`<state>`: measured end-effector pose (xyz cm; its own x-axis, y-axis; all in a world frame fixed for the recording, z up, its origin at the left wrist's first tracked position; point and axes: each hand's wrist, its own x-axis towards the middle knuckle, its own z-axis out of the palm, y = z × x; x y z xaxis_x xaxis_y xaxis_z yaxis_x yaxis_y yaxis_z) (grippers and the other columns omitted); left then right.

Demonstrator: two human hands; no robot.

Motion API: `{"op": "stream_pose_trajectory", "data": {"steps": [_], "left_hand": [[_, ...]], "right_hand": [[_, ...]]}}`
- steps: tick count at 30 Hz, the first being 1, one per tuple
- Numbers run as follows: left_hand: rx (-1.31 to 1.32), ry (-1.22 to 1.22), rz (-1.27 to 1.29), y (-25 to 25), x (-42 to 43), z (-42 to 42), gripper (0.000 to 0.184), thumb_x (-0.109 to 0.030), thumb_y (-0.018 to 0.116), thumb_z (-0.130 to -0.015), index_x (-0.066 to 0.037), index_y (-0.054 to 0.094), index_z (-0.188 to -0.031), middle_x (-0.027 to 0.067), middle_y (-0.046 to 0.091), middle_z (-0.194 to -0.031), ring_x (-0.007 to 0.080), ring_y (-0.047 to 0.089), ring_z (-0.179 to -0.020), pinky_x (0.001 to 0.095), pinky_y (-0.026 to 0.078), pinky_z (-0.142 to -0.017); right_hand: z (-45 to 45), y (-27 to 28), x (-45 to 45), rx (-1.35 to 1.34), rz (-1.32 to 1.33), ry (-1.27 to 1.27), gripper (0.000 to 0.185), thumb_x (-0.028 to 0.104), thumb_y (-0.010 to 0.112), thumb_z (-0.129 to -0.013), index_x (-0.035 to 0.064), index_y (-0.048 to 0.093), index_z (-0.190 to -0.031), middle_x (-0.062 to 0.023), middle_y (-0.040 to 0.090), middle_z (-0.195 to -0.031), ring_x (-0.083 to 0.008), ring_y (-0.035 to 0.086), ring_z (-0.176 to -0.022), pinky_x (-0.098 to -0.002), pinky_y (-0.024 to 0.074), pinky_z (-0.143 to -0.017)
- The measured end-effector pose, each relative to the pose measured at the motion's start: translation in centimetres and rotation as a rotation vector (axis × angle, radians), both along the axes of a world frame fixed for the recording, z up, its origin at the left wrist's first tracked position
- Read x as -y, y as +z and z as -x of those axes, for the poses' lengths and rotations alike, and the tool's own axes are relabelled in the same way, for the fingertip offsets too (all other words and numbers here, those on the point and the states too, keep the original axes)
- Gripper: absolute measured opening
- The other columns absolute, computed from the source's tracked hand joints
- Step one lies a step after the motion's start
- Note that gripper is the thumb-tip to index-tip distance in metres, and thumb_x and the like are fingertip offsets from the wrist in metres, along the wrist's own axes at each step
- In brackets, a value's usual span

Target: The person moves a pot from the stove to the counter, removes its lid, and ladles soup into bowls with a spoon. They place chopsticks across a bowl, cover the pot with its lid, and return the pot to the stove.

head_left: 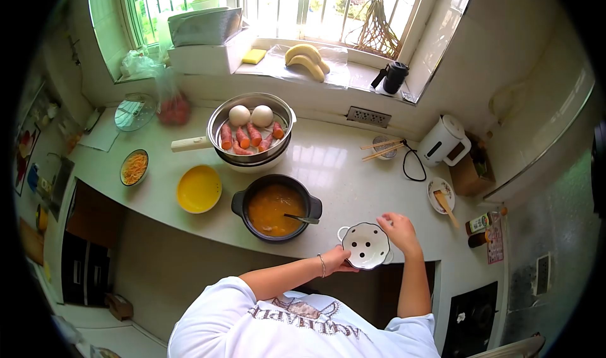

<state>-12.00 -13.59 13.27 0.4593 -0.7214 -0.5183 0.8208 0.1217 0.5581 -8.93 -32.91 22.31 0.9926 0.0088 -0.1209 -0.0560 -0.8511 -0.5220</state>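
Note:
My left hand (pixel 336 259) grips the left rim of a white bowl (pixel 367 246) with black dots and small side handles, held over the counter's front edge. At the bowl's upper right is my right hand (pixel 396 227), its fingers bent and partly hidden; whether it touches the rim is unclear. Left of the bowl stands a black pot (pixel 238 205) of orange-brown soup (pixel 271 210), with a ladle (pixel 302 219) resting in it.
Behind the pot, a steamer (pixel 218 150) holds buns and several sweet potatoes. A yellow bowl (pixel 199 189) and a bowl of shreds (pixel 134 168) are at left. Chopsticks (pixel 382 150), a kettle (pixel 444 140) and a spatula plate (pixel 440 195) are at right. Bananas (pixel 307 61) lie on the sill.

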Motion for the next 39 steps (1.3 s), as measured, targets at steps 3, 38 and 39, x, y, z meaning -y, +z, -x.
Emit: {"op": "stream_pose_trajectory", "data": {"steps": [3,38,39], "left_hand": [[0.087,-0.120,0.007,3.9,-2.0,0.2,0.043,-0.004,0.034,-0.081,0.000,0.031,-0.124,0.0185,0.050,-0.112,0.0272,0.058,-0.094,0.0365,0.050,-0.084],[0.099,0.676,0.004,10.4,-35.7,3.2,0.026,-0.021,0.039,-0.093,-0.001,0.053,-0.086,0.0043,0.053,-0.076,0.0168,0.058,-0.077,0.0399,0.052,-0.079],[0.087,0.673,0.004,10.3,-36.0,3.4,0.026,-0.021,0.039,-0.093,-0.001,0.053,-0.086,0.0043,0.053,-0.076,0.0168,0.058,-0.077,0.0399,0.052,-0.079]], "right_hand": [[3.7,1.8,0.6,-0.292,-0.375,0.071,0.047,0.029,0.058,-0.082,0.0016,0.046,-0.118,-0.0132,0.054,-0.112,-0.0210,0.051,-0.100,-0.0312,0.0408,-0.085],[-7.4,3.5,-29.7,-0.174,-0.498,0.411,0.044,0.044,0.051,-0.085,0.0015,0.062,-0.091,-0.0070,0.060,-0.070,-0.0154,0.054,-0.064,-0.0288,0.0441,-0.061],[-7.5,4.1,-27.9,0.053,-0.300,0.364,0.041,0.040,0.054,-0.084,-0.0001,0.061,-0.086,-0.0100,0.062,-0.070,-0.0196,0.056,-0.061,-0.0308,0.0449,-0.060]]}}
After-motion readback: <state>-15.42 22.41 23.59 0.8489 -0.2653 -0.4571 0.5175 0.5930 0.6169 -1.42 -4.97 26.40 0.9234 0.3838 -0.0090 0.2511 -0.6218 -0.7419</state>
